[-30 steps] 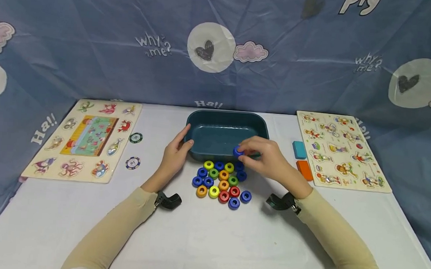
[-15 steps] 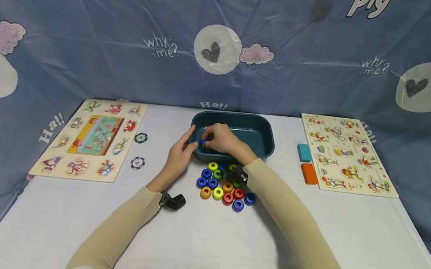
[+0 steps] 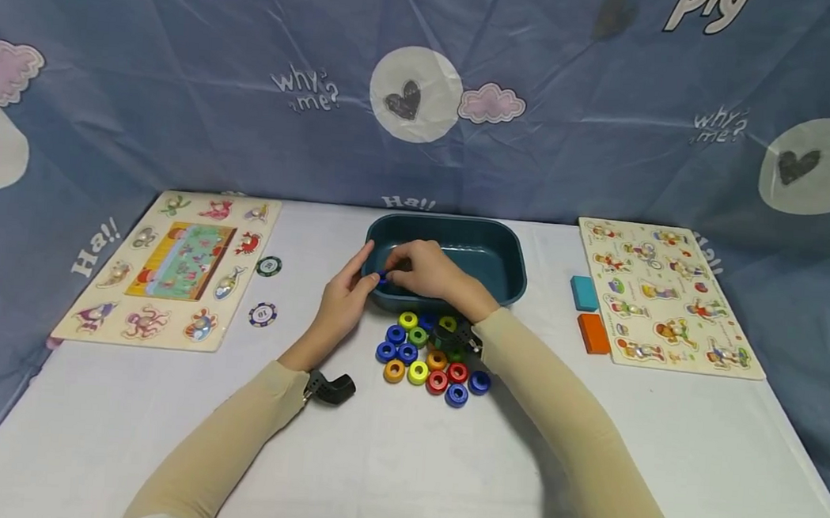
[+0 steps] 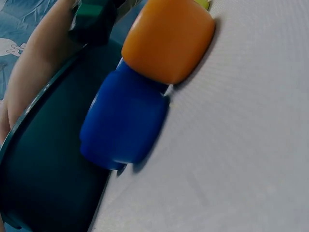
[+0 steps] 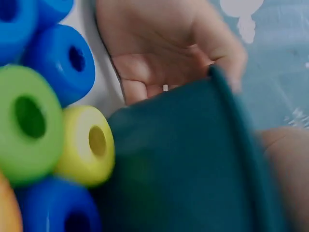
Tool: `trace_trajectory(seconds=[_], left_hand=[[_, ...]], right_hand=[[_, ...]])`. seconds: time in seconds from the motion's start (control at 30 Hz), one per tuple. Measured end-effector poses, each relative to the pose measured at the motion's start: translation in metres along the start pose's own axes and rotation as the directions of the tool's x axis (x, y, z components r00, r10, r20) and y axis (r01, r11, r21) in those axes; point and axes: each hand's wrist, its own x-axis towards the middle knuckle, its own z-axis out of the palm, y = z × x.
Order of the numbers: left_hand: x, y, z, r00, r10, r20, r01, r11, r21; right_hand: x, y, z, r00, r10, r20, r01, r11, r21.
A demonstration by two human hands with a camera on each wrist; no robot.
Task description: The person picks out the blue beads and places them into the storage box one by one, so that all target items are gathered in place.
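Observation:
A dark teal tray (image 3: 490,256) stands at the back middle of the white table. My left hand (image 3: 342,300) holds its left front corner, thumb over the rim and the other fingers along the outside. Inside that corner my right hand (image 3: 430,270) pinches a blue ring (image 3: 382,278), mostly hidden by the fingers and low by the tray floor. In front of the tray lie several loose rings, including a yellow ring (image 5: 89,145), a green ring (image 5: 29,121), an orange ring (image 4: 169,41) and a red ring (image 3: 437,382). My right wrist hangs over some of them.
On the left lies a sea-animal puzzle board (image 3: 172,268), with a green chip (image 3: 269,266) and a blue-white chip (image 3: 262,315) beside it. To the right are a turquoise block (image 3: 584,293), an orange block (image 3: 593,334) and a second puzzle board (image 3: 669,298). A printed blue cloth hangs behind.
My right hand has carried the blue ring from above the tray's right front edge leftward into its left front corner, then slightly lower. The left hand has stayed at the tray.

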Motion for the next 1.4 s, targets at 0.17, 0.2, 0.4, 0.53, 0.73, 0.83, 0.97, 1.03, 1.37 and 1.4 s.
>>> trace_trajectory(seconds=[0.17,0.2,0.4,0.53,0.73,0.83,0.97,1.03,1.37,1.4], left_hand=[[-0.001,0.001,0.002,1.000,0.000,-0.012,0.001,1.000,0.009],[-0.001,0.001,0.002,1.000,0.003,-0.015,-0.003,1.000,0.010],[0.000,0.000,0.003,1.000,0.011,-0.008,-0.011,1.000,-0.009],[0.000,-0.001,0.001,1.000,0.005,-0.009,-0.005,1.000,-0.005],[0.001,-0.001,-0.001,1.000,0.006,-0.015,-0.006,1.000,-0.010],[0.000,0.000,0.001,1.000,0.003,-0.006,-0.003,1.000,-0.012],[-0.002,0.001,0.003,1.000,-0.001,0.000,0.001,1.000,-0.005],[-0.002,0.001,0.004,1.000,0.004,-0.001,-0.004,1.000,-0.003],[0.012,-0.037,0.008,0.999,0.028,-0.033,-0.028,1.000,-0.005],[0.012,-0.038,0.008,0.999,0.028,-0.038,-0.028,1.000,-0.002]], right_hand=[[-0.046,-0.005,-0.026,0.987,-0.104,-0.120,0.109,0.993,0.037],[-0.057,-0.005,-0.031,0.982,-0.123,-0.146,0.129,0.991,0.034],[-0.130,0.001,-0.042,0.967,-0.158,-0.202,0.169,0.985,0.038],[-0.163,0.012,-0.036,0.989,-0.100,-0.106,0.109,0.991,0.075],[-0.176,0.016,-0.017,0.997,-0.055,0.055,0.045,0.986,0.163],[-0.177,0.016,-0.006,0.992,-0.079,0.096,0.064,0.987,0.146],[-0.179,0.018,0.003,0.990,-0.106,0.096,0.097,0.991,0.094],[-0.180,0.019,0.004,0.991,-0.108,0.083,0.101,0.991,0.085],[-0.175,0.023,-0.002,0.992,-0.117,0.039,0.113,0.990,0.089],[-0.173,0.022,-0.006,0.993,-0.118,0.025,0.116,0.989,0.087]])
